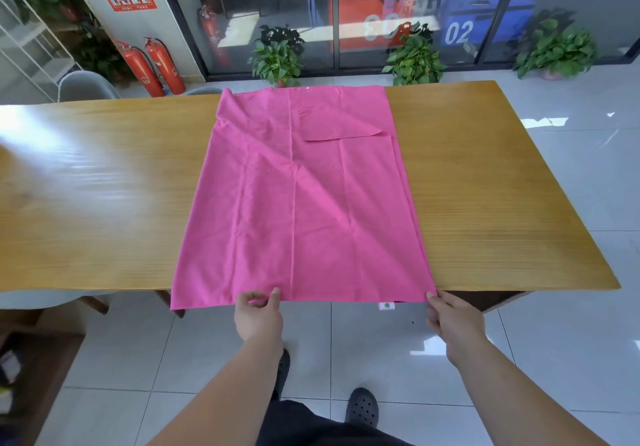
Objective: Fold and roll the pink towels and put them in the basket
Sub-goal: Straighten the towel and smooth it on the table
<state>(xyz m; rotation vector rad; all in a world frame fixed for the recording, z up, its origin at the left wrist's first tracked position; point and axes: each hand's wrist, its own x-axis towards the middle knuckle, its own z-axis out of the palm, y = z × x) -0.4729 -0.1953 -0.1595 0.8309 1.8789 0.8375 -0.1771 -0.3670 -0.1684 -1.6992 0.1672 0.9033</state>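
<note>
A large pink towel (pixel 298 196) lies spread across the wooden table (pixel 104 182), reaching from the far edge to the near edge and hanging slightly over it. A folded-over flap shows near its far right corner. My left hand (pixel 258 314) pinches the towel's near edge around the middle. My right hand (pixel 450 317) holds the near right corner, thumb on the cloth. A small white label (pixel 387 306) hangs below the near edge. No basket is in view.
Grey chairs (pixel 86 85) stand behind the table at the far left. Fire extinguishers (pixel 162 64) and potted plants (pixel 277 57) line the glass wall. A dark shelf (pixel 31 369) sits low on the left. My feet (pixel 362 407) stand on white tiled floor.
</note>
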